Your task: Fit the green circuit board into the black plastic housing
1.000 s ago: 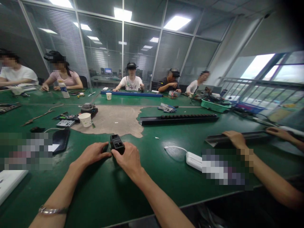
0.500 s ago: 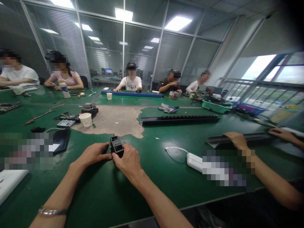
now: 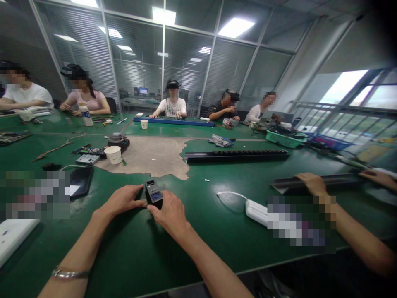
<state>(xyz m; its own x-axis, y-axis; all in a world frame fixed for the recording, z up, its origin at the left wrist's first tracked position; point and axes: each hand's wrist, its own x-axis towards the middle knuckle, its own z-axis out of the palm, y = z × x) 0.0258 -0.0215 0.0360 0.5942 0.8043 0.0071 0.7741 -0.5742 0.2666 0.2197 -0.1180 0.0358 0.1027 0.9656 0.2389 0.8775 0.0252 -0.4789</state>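
Note:
A small black box-shaped device (image 3: 154, 193) with slots and a small panel on its top stands on the green table between my hands. My right hand (image 3: 171, 213) grips its right side and near edge, thumb in front. My left hand (image 3: 125, 199) is at its left side, thumb and fingers curved toward it with the tips close to or touching the casing; the contact is partly hidden. A silver bracelet (image 3: 70, 273) is on my left wrist.
A paper cup (image 3: 113, 155) and electronic parts lie beyond my left hand, a phone (image 3: 81, 182) at left. A white power strip (image 3: 257, 212) and a black rail (image 3: 237, 156) are to the right. Another person's hand (image 3: 312, 182) rests on a dark rail. Several people sit opposite.
The view has shifted slightly. The small panel on top of the device now looks bluish instead of dark. Both hands keep nearly the same pose around it.

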